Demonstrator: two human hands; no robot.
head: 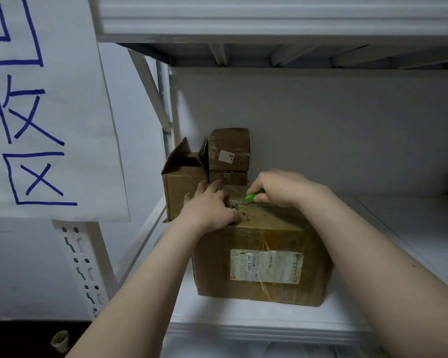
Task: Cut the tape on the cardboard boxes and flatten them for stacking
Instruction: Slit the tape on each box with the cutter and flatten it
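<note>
A large taped cardboard box (264, 270) with a worn shipping label on its front stands on the white shelf (243, 316). My left hand (210, 205) presses flat on the box's top at its left side, fingers spread. My right hand (282, 187) grips a green-handled cutter (252, 196), whose blade touches the clear tape on the top of the box, just right of my left fingers.
Behind the big box, an open box (181, 182) stands at the shelf's left post, with two smaller boxes (229, 151) stacked beside it. A white paper sign (44, 107) with blue characters hangs at left. The upper shelf (269, 19) runs overhead.
</note>
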